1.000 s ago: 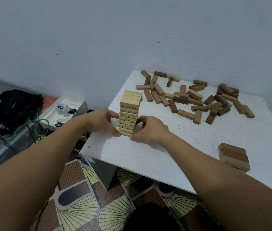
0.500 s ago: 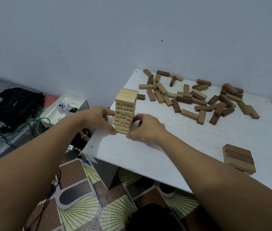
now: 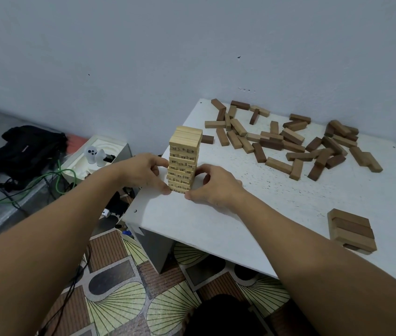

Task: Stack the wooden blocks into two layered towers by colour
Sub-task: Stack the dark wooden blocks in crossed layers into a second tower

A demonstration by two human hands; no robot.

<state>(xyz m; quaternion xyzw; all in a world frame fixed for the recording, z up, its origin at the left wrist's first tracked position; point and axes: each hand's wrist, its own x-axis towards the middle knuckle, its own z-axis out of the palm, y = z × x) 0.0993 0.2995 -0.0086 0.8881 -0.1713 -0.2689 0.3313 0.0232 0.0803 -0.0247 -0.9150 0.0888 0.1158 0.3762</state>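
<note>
A tall tower of light numbered blocks (image 3: 184, 151) stands near the left edge of the white table (image 3: 289, 207). My left hand (image 3: 143, 172) holds its lower left side with thumb and curled fingers. My right hand (image 3: 212, 184) grips the lower right side the same way. A loose pile of brown blocks (image 3: 286, 141) lies spread over the far part of the table. A short brown stack (image 3: 351, 230) of a few layers sits at the near right.
The tower stands close to the table's left edge, with a drop to the patterned floor (image 3: 119, 299). Left of the table are a white box (image 3: 95, 156) with small items, a black bag (image 3: 22, 146) and a green cable (image 3: 34, 187). The wall runs behind the table.
Both hands have slid the light tower a little to the left, closer to the table's edge. Their hold on its base looks the same.
</note>
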